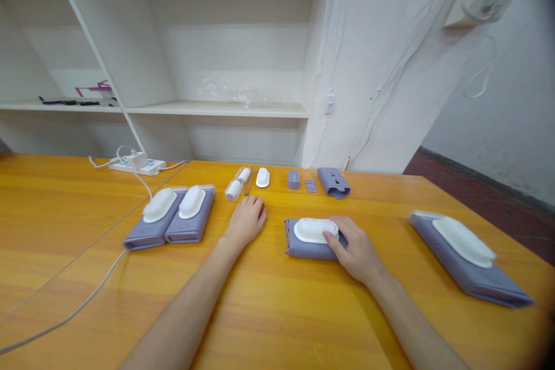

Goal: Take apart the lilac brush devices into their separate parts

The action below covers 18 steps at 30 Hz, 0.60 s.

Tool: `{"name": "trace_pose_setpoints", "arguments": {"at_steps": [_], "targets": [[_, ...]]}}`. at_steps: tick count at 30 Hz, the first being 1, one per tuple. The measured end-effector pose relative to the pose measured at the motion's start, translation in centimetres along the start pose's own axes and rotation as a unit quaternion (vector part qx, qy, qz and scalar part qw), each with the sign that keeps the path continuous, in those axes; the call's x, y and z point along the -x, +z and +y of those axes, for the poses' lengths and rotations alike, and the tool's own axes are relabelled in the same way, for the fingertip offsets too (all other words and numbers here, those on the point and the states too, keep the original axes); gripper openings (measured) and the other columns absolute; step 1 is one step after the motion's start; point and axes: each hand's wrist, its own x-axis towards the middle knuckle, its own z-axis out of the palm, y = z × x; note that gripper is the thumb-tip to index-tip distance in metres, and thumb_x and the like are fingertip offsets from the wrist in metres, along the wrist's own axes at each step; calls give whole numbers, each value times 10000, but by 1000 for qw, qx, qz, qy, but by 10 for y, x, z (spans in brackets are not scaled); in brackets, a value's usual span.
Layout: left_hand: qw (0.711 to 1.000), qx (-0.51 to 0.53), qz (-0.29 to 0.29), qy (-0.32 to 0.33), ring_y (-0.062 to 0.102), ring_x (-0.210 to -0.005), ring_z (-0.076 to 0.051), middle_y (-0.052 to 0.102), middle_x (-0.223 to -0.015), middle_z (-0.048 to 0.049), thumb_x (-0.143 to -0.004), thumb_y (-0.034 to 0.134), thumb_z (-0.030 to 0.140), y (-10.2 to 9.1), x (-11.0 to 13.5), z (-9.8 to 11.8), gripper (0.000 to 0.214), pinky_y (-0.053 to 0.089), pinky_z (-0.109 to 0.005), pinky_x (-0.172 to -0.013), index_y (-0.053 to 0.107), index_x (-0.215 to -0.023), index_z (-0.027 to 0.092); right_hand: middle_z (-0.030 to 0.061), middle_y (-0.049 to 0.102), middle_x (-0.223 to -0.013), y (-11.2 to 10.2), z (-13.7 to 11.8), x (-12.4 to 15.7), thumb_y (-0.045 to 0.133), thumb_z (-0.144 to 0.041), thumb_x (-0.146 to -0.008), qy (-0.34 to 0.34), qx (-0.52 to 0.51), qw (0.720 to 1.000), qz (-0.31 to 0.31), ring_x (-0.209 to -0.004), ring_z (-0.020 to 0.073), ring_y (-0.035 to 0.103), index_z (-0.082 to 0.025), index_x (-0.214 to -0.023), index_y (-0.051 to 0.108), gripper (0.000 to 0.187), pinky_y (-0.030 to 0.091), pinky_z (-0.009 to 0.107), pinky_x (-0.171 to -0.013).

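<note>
My right hand [358,245] grips the right end of a lavender flat plastic case [310,250] lying on the table. Its thumb presses against the white oval brush-like piece [311,230], studded with small nubs, on top of the case. The fingers behind that end are partly hidden. My left hand [247,221] rests palm down on the wood, fingers loosely curled, with nothing visible in it. Just beyond it lie a clear holder with white rollers [235,188], a thin spring-like strip [249,183] and a loose white oval piece [262,177].
Two lavender cases with white tops [185,225] lie at left; another [470,254] lies at right. Farther back are a small lavender box [293,180], small lavender rings [310,185] and a lavender shell [333,181]. Cables run from a power strip [145,166] along the left.
</note>
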Motion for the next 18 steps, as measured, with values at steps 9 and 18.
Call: {"name": "trace_pose_setpoints", "arguments": {"at_steps": [9,18], "targets": [[1000,-16,1,4,549,-927,-218,591,-966,-85,-929,394,274,-2,3,3,182,426,-340,-837,551,-954,185,108,596,-1105,7,7,0,466,-461,-901,31,84,995,52,-1061,256,518,-172,-1060,603,357,409,408,-953],[998,33,32,39,561,-994,-229,598,-1045,-89,-963,306,417,-17,12,27,327,443,-367,-875,517,-1077,195,121,580,-1171,8,-1,-3,433,-529,-892,148,276,946,80,-1087,312,496,-202,-1056,640,420,405,462,-879]]}}
